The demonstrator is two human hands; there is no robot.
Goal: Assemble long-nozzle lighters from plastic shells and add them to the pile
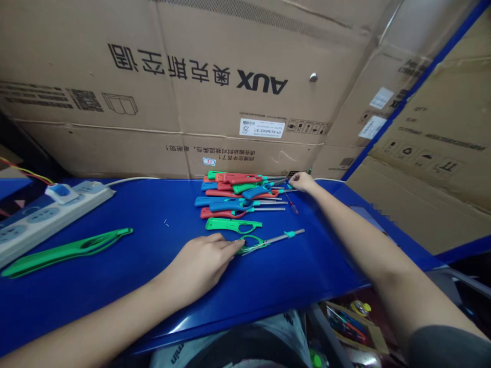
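My left hand (205, 258) is closed on the handle end of an opened green gas lighter (265, 243), pressing it to the blue table. Its thin metal barrel points right and carries a teal collar; the handle is partly hidden under my fingers. Just behind it lies a loose green handle shell (233, 225). My right hand (302, 182) reaches to the far side, fingers pinched beside the barrel tips of a heap of red, blue and green lighters (232, 206). What is between those fingers cannot be made out. A small screwdriver (293, 208) lies below that hand.
At the left are a white power strip (49, 217) and a long green handle piece (69, 252). Two tiny pale bits (166, 223) lie on the blue table (153, 204). A cardboard wall (184, 102) closes off the back. Below the right edge sits an open box (355, 327).
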